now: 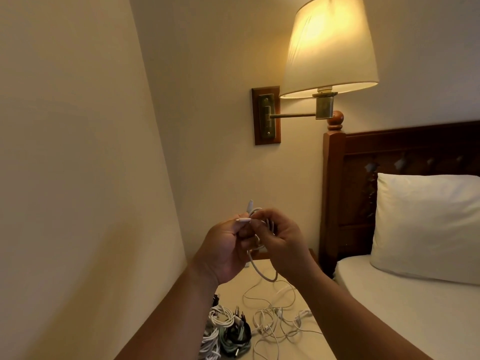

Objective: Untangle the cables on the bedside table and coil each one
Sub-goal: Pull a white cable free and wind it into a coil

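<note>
Both my hands are raised above the bedside table (296,344) with a white cable (259,271) between them. My left hand (226,250) grips its gathered loops, and two white plug ends stick up above the fingers. My right hand (280,240) pinches the cable near those plugs. A loop of the cable hangs down below both hands. On the table lies a loose tangle of thin white cables (275,323). To its left sit several coiled cables (226,331), white, dark and pale green.
A wall runs close along the left. A lit wall lamp (330,45) on a swing arm hangs above the table. To the right stand a dark wooden headboard (335,193) and a bed (405,302) with a white pillow (426,224).
</note>
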